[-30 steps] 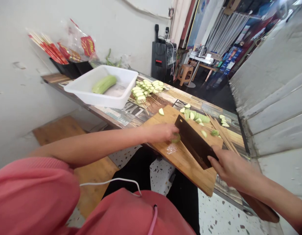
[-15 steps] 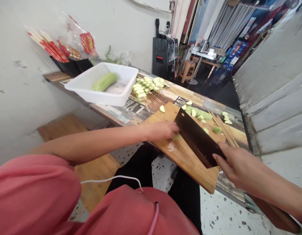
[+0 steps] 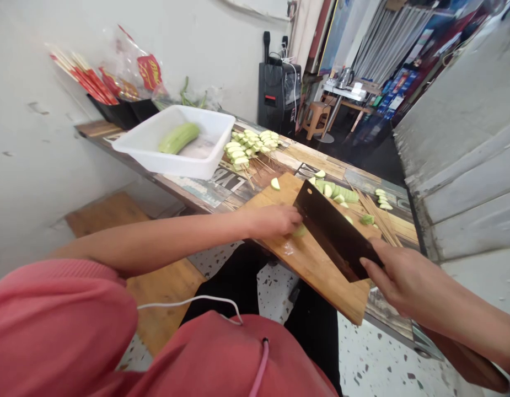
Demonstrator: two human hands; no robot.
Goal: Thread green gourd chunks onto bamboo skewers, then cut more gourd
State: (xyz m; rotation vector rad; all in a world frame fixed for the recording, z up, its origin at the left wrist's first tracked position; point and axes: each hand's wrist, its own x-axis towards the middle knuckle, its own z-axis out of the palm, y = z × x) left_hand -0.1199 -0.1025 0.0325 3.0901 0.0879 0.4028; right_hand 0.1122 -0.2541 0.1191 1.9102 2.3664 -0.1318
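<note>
My right hand [image 3: 397, 275] is wrapped round the handle end of a dark, broad cleaver [image 3: 335, 234], its blade held slantwise over the wooden cutting board [image 3: 333, 298]. Close to the blade's far end, my left hand [image 3: 277, 220] has its fingers curled down on a zucchini piece [image 3: 299, 230], mostly covered by the hand and the blade. Beyond the cleaver lies a row of sliced zucchini [image 3: 339, 193] with a few loose half-slices. One zucchini half-slice [image 3: 275, 183] rests alone at the board's far left corner. A green end piece [image 3: 366, 219] lies to the right.
A white tub [image 3: 167, 164] holding a whole zucchini [image 3: 179, 138] stands at the left. Beside it are skewered zucchini slices [image 3: 246, 148]. Bare wooden skewers [image 3: 376, 215] lie right of the board, near another loaded skewer [image 3: 382, 199]. A black speaker [image 3: 275, 96] stands behind the table.
The cleaver has shifted up very slightly. Both hands keep their holds, and the slices lie as before.
</note>
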